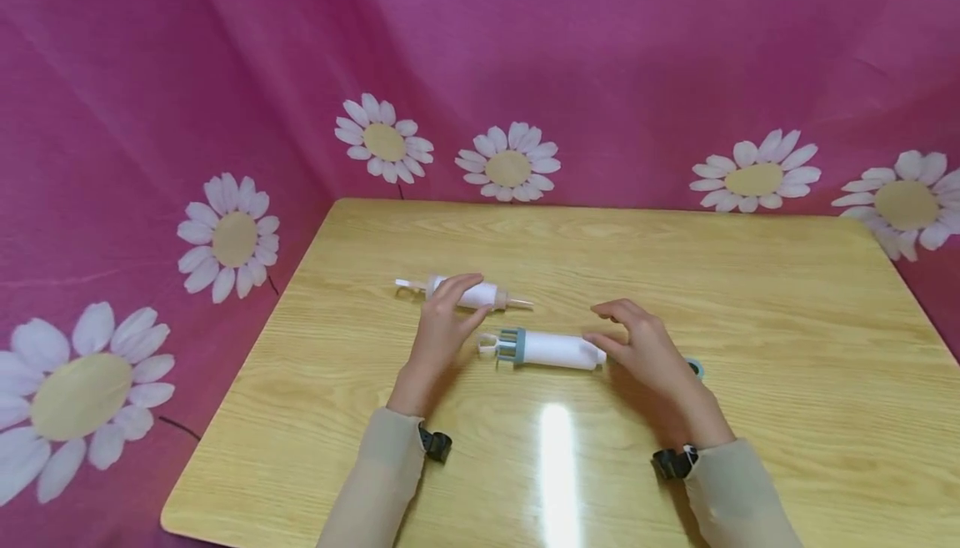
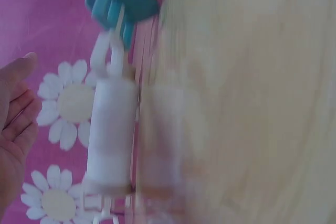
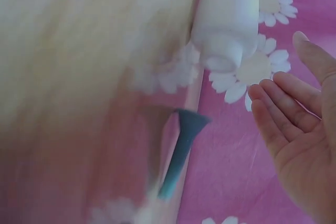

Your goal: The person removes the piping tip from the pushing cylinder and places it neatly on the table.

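Two syringe-like tubes lie on their sides on the wooden table. The farther one is a white barrel point(image 1: 487, 294) with pale translucent ends and a thin nozzle; my left hand point(image 1: 441, 327) overlaps it from above. The left wrist view shows that hand point(image 2: 18, 108) with bent, loose fingers, apart from the white barrel point(image 2: 111, 135). Nearer to me lies a thicker white tube point(image 1: 558, 349) with a teal collar point(image 1: 512, 346) and a pale plunger handle. My right hand point(image 1: 648, 348) hovers at its nozzle end, and the right wrist view shows relaxed fingers point(image 3: 294, 114) holding nothing.
Partly behind my right wrist is a small teal-rimmed piece point(image 1: 695, 367), seen from the side as a dark flared shape point(image 3: 181, 150). The table point(image 1: 787, 298) meets a pink flowered cloth point(image 1: 600, 56) along its back and left edges.
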Tool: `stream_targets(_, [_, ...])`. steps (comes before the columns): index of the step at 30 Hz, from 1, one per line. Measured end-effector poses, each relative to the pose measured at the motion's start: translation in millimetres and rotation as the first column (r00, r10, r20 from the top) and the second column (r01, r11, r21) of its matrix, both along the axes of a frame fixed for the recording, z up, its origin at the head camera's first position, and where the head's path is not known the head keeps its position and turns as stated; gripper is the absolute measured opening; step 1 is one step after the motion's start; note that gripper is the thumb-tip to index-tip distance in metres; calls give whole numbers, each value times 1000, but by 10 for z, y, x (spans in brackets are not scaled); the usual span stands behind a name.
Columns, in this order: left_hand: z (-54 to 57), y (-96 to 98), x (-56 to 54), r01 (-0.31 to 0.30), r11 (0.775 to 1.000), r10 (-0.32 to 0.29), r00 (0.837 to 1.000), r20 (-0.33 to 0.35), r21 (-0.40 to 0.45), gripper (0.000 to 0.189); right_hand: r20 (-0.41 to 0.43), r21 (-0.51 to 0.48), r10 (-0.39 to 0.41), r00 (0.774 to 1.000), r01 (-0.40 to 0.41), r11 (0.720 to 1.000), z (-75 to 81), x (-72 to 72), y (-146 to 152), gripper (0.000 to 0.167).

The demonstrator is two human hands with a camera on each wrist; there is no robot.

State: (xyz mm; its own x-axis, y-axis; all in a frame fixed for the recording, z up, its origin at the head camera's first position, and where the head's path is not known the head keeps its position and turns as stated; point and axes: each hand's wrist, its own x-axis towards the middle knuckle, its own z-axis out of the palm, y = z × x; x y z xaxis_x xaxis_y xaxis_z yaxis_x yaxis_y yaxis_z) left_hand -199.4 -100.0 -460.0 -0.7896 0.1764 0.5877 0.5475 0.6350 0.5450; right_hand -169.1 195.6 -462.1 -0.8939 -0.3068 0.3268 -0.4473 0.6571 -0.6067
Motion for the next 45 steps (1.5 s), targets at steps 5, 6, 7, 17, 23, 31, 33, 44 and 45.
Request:
stream_targets(5, [35, -185, -86, -23, 998, 26, 997, 67, -56, 42, 41, 11, 20, 999, -21, 1000, 71, -50, -97, 43])
stream_targets(6, [46, -219, -104, -22, 997, 28, 997, 73, -74, 42, 45, 13, 24, 999, -25, 1000, 87, -62, -119, 44])
stream_targets(7, [54, -251, -125, -22, 995, 30, 996, 81, -93, 42, 44, 18, 28, 999, -29, 999, 103, -74, -140, 43])
stream_targets(17, [152, -482, -379, 60, 973, -19, 983, 183, -223, 43, 38, 175, 144, 989, -149, 973, 560, -298, -304, 39])
stream_targets(23, [158, -570, -485, 122, 958, -50, 963, 266, -260, 45, -38, 309, 283, 958, -258, 915, 716, -590, -445, 36])
stream_targets(31, [123, -606, -551, 189, 938, -77, 931, 357, -290, 45, 96, 465, 374, 922, -374, 803, 599, -894, -702, 36])
stream_targets(33, [97, -617, -564, 193, 932, -73, 928, 365, -306, 45, 125, 496, 402, 907, -408, 766, 557, -926, -777, 35])
stream_targets(44, [-4, -675, -641, 211, 916, -71, 923, 378, -342, 42, 104, 579, 493, 864, -456, 676, 335, -1109, -1089, 26])
stream_targets(45, [-6, -675, -650, 211, 914, -70, 923, 377, -347, 41, 125, 576, 485, 865, -462, 675, 321, -1121, -1109, 24])
